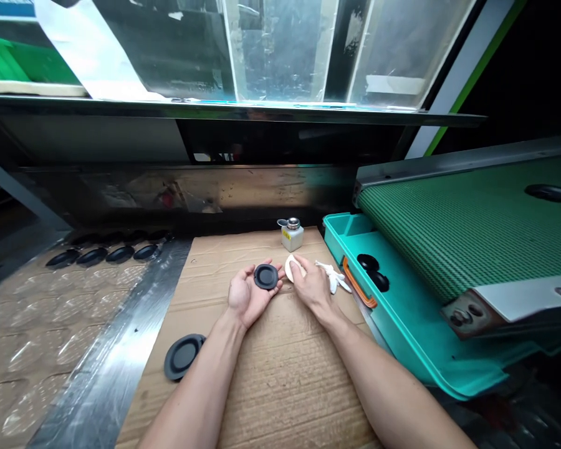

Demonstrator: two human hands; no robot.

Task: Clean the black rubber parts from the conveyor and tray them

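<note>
A small black round part [266, 276] rests on the palm and fingers of my left hand [250, 294], which is turned palm up. Between the thumb and fingers of my right hand [311, 285] is a round white pad [292, 268], just right of the black part. Behind my hands stands a small white bottle [292, 237] with a metal top and a yellow label. Beside my left forearm, a larger black oval part [182, 357] lies on the cardboard [280, 386], partly hidden by that arm. White cloth or gloves [333, 276] lie right of my right hand.
A teal bin [402, 337] with an orange handle [359, 284] holds black parts [378, 280]. Above it, a green conveyor belt [477, 212] carries another black part [550, 193]. At left, a clear plastic tray [51, 318] has several black parts at its back. A metal ledge crosses behind.
</note>
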